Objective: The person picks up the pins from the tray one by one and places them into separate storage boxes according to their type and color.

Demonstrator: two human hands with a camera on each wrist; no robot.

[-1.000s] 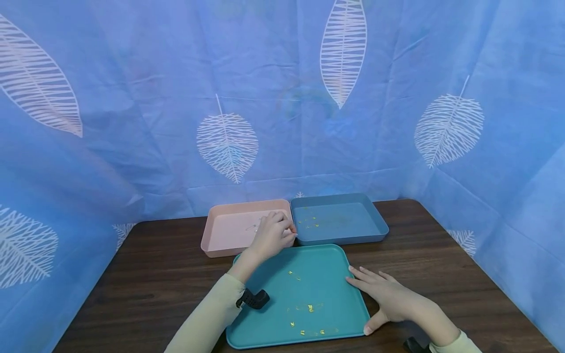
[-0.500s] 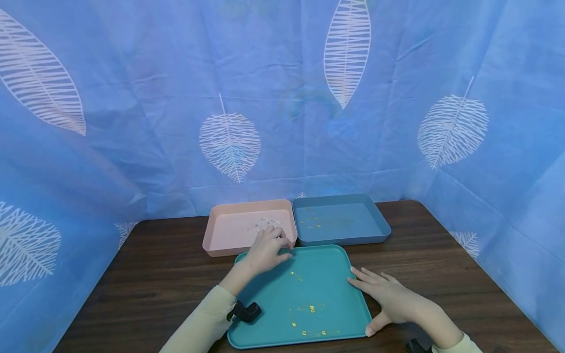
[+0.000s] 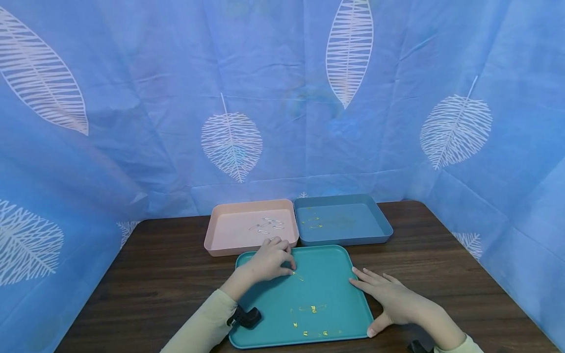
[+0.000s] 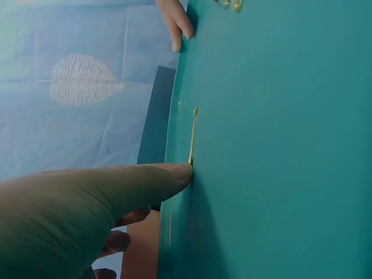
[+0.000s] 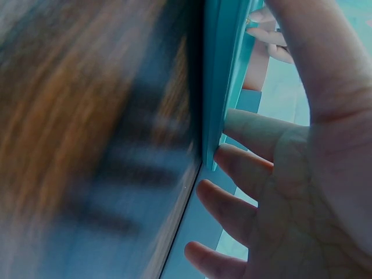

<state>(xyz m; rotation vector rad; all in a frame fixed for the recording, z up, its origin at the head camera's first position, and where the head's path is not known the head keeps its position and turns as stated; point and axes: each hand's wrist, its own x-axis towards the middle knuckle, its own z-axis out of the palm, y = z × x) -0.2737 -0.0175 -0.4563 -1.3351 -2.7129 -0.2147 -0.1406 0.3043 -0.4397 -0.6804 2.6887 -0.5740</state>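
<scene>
Gold safety pin [image 4: 194, 135]: we find it on the upper part of the teal tray [image 3: 326, 264], just below the middle of the head frame, its yellow clasp end nearest the left hand [image 3: 269, 262].
Left hand: fingers bent, thumb tip at the near end of the pin; whether thumb and forefinger have a firm pinch on it, we cannot tell.
Right hand [image 3: 390, 300]: fingers spread and fairly straight at the tray's right rim, lower right of the frame, gripping nothing that we can see.
Weight: very light, we judge, so a fingertip pinch should be plenty.
Wire: thin, probably springy metal; we expect it to keep its shape under a light squeeze and hardly count as fragile.
Slip: smooth metal on a smooth tray may skate if we push sideways, so we should press down gently before closing.
Hold: we favour the clasp, broader than the wire; whether the point is fastened is too small to see.
Other gold pins [image 3: 314, 309]: scattered on the same tray, lower centre of the frame.
Trays behind: silver pins [image 3: 278, 227] in the pink tray [image 3: 225, 240], more gold ones in the blue tray [image 3: 353, 220].
</scene>
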